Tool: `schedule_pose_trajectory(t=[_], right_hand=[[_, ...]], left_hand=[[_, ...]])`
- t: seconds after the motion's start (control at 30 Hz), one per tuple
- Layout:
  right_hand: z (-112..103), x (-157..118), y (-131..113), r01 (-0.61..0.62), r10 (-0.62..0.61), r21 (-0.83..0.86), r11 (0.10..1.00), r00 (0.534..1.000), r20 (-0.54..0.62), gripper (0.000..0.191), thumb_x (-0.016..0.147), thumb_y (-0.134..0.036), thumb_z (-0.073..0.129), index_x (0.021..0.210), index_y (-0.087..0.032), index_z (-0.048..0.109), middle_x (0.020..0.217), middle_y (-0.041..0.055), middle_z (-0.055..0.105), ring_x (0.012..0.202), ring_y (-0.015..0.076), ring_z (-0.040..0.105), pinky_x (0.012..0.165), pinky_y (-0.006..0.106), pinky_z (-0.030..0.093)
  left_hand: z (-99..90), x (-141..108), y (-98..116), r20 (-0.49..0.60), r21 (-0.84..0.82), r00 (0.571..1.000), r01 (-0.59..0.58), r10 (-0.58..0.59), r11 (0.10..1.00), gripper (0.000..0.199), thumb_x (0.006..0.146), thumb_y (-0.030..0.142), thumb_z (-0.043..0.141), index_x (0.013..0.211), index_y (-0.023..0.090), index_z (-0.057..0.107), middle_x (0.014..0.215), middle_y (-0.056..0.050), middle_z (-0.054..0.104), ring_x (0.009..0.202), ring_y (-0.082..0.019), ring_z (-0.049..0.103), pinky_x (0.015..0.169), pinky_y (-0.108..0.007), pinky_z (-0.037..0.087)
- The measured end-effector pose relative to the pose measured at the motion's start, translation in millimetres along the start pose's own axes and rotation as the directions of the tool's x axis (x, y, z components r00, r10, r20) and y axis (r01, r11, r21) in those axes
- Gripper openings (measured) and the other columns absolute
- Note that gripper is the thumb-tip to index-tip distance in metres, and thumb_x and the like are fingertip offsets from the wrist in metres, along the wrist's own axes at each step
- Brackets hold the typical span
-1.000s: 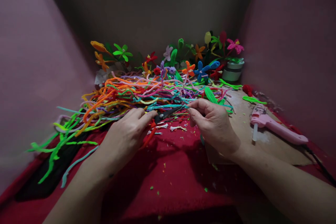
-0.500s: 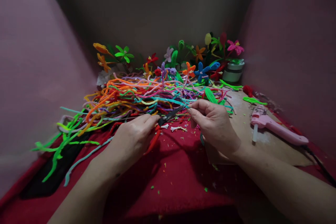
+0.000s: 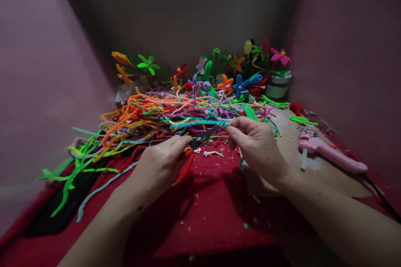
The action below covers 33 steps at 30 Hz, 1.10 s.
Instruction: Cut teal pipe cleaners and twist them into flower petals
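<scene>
My left hand [image 3: 166, 160] is wrapped round the red handles of a pair of scissors [image 3: 205, 137], whose dark blades point up and to the right. The blade tips reach a turquoise pipe cleaner [image 3: 200, 123] close to my right fingertips. With thumb and forefinger my right hand [image 3: 255, 146] pinches the end of that pipe cleaner, which stretches left over the heap. Whether the blades are closed on it I cannot tell. A tangled pile of pipe cleaners [image 3: 134, 108] in many colours lies just behind both hands.
Pipe-cleaner flowers [image 3: 240, 85] line the back, by a pale jar [image 3: 278, 84]. On the right a pink glue gun [image 3: 332, 154] rests on a cardboard sheet [image 3: 269, 183], its cord trailing right. Small scraps dot the red cloth [image 3: 216, 217]. A black flat object [image 3: 59, 212] lies left.
The turquoise pipe cleaner now shows farther left and slightly lower across the pile. Both hands and the scissors have shifted slightly to the right.
</scene>
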State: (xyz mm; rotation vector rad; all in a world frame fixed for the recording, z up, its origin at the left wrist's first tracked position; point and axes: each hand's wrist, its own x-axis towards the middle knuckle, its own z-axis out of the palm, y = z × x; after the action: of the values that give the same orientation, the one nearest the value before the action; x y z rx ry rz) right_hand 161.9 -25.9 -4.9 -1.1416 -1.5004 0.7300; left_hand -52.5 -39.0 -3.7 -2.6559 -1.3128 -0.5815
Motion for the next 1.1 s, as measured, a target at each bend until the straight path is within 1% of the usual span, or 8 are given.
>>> schedule_pose_trajectory(t=[0.13, 0.37, 0.5, 0.63, 0.8, 0.93, 1.0, 1.1], right_hand=[[-1.4, 0.0, -0.4, -0.005, 0.005, 0.014, 1.0, 1.0, 0.025, 0.014, 0.079, -0.022, 0.051, 0.067, -0.016, 0.055, 0.048, -0.003, 0.052, 0.044, 0.0084, 0.046, 0.046, 0.022, 0.036], [1.4, -5.4, -1.8, 0.02, -0.018, -0.023, 1.0, 0.996, 0.087, 0.02, 0.077, -0.016, 0.048, 0.057, -0.016, 0.051, 0.048, -0.0031, 0.05, 0.046, 0.008, 0.043, 0.048, 0.023, 0.033], [-2.3, 3.4, -2.7, -0.126, 0.118, 0.191, 0.974, 0.992, 0.051, 0.016, 0.077, -0.023, 0.053, 0.063, -0.016, 0.053, 0.046, -0.0031, 0.051, 0.043, 0.0068, 0.042, 0.044, 0.021, 0.03], [-9.0, 15.7, -1.3, -0.246, 0.247, 0.448, 0.859, 0.967, 0.057, 0.013, 0.074, -0.027, 0.059, 0.07, -0.016, 0.052, 0.044, -0.0051, 0.05, 0.036, 0.0044, 0.033, 0.037, 0.019, 0.02], [-10.4, 16.9, -3.8, -0.369, 0.272, 0.588, 0.72, 0.929, 0.25, 0.012, 0.074, -0.027, 0.057, 0.071, -0.016, 0.053, 0.045, -0.005, 0.049, 0.034, 0.004, 0.027, 0.037, 0.021, 0.015], [-4.6, 6.5, -11.7, -0.513, 0.248, 0.607, 0.607, 0.848, 0.468, 0.005, 0.07, -0.019, 0.055, 0.073, -0.014, 0.055, 0.05, -0.0024, 0.054, 0.037, 0.0044, 0.031, 0.038, 0.021, 0.016], [0.0, -1.3, -15.7, -0.581, 0.237, 0.581, 0.57, 0.793, 0.561, 0.004, 0.069, -0.015, 0.055, 0.072, -0.014, 0.054, 0.051, -0.002, 0.055, 0.038, 0.0043, 0.032, 0.039, 0.02, 0.019], [7.1, -12.4, -17.3, -0.684, 0.2, 0.515, 0.517, 0.682, 0.704, 0.005, 0.072, -0.017, 0.057, 0.072, -0.013, 0.054, 0.053, -0.0005, 0.057, 0.04, 0.0041, 0.034, 0.04, 0.018, 0.022]], left_hand=[[4.0, 2.4, -1.1, 0.06, -0.121, 0.998, -0.003, 0.011, 0.993, 0.027, 0.084, 0.016, 0.04, 0.107, 0.017, 0.054, 0.098, -0.006, 0.063, 0.086, -0.015, 0.059, 0.072, -0.023, 0.044], [5.3, 5.6, 5.9, 0.036, -0.092, 0.999, 0.018, -0.014, 0.996, 0.031, 0.087, 0.019, 0.036, 0.113, 0.015, 0.053, 0.096, -0.009, 0.061, 0.081, -0.016, 0.059, 0.07, -0.025, 0.045], [-7.5, 6.4, 2.0, 0.064, -0.244, 0.998, 0.005, 0.011, 0.97, 0.028, 0.084, 0.018, 0.042, 0.107, 0.017, 0.058, 0.097, -0.007, 0.064, 0.084, -0.014, 0.059, 0.073, -0.021, 0.044], [-15.4, 6.4, -6.4, 0.276, -0.295, 0.959, 0.015, 0.07, 0.955, 0.027, 0.081, 0.019, 0.046, 0.103, 0.021, 0.063, 0.087, -0.004, 0.066, 0.074, -0.013, 0.059, 0.065, -0.019, 0.042], [-7.9, 6.3, -5.5, 0.436, -0.245, 0.893, -0.003, 0.113, 0.969, 0.028, 0.076, 0.016, 0.05, 0.099, 0.024, 0.063, 0.082, -0.002, 0.064, 0.067, -0.012, 0.057, 0.059, -0.02, 0.04], [-5.0, 8.6, 2.2, 0.298, -0.261, 0.954, 0.124, -0.042, 0.958, 0.019, 0.077, 0.024, 0.055, 0.092, 0.024, 0.066, 0.084, -0.004, 0.065, 0.075, -0.015, 0.058, 0.066, -0.023, 0.043], [-4.1, 10.8, 9.9, 0.192, -0.436, 0.957, 0.281, -0.216, 0.855, 0.024, 0.079, 0.031, 0.055, 0.098, 0.022, 0.065, 0.08, -0.004, 0.065, 0.072, -0.015, 0.058, 0.063, -0.023, 0.043], [-0.8, 14.4, 23.7, 0.263, -0.812, 0.912, 0.385, -0.313, 0.439, 0.04, 0.074, 0.033, 0.062, 0.112, 0.021, 0.059, 0.078, -0.002, 0.064, 0.063, -0.014, 0.058, 0.055, -0.022, 0.044]])
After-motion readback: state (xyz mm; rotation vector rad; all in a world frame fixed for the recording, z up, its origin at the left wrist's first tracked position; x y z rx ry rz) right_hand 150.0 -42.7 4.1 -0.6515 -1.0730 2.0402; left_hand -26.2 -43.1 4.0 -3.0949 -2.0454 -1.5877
